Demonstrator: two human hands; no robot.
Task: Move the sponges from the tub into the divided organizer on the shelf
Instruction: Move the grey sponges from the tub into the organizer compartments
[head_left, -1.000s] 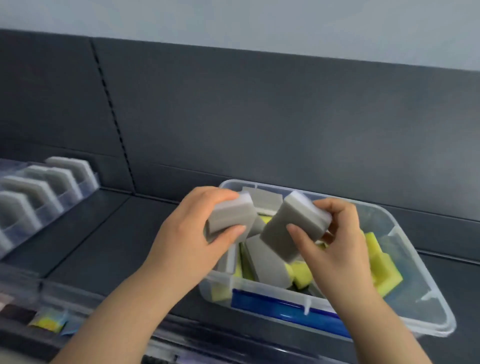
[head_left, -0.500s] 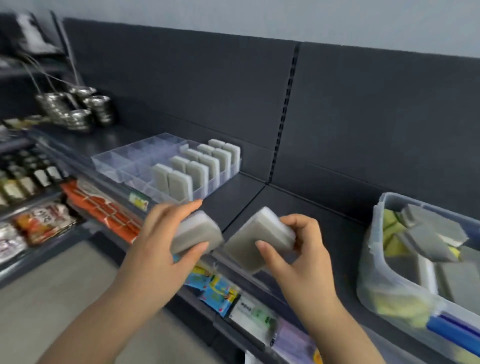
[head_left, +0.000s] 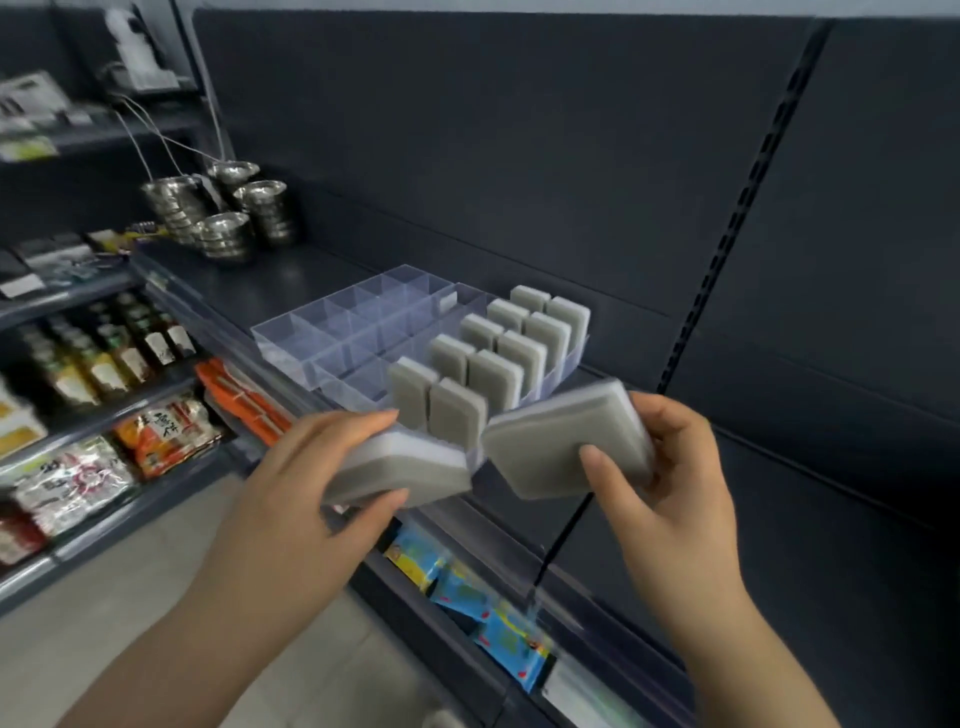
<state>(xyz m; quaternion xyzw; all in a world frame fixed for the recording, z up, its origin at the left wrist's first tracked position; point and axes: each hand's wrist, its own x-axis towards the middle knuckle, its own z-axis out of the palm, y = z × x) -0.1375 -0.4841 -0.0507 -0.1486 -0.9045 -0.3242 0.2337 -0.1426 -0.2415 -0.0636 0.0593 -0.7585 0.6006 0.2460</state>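
Observation:
My left hand (head_left: 306, 483) grips a grey and white sponge (head_left: 400, 467), held nearly flat just in front of the clear divided organizer (head_left: 337, 338) on the dark shelf. My right hand (head_left: 670, 478) holds a second grey sponge (head_left: 550, 441), tilted, to the right of the first. Several grey sponges (head_left: 488, 358) stand upright in the organizer's two right-hand rows. Its left compartments hold nothing. The tub is out of view.
Stacked steel bowls (head_left: 228, 213) stand on the shelf to the far left behind the organizer. Lower shelves at left hold bottles and snack packets (head_left: 161, 431). Blue packets (head_left: 467, 597) hang below the shelf edge. A dark back panel (head_left: 571, 156) rises behind.
The view has swung left from the tub to the organizer. Both hands carried their sponges away from the tub and now hold them close to the organizer's front edge.

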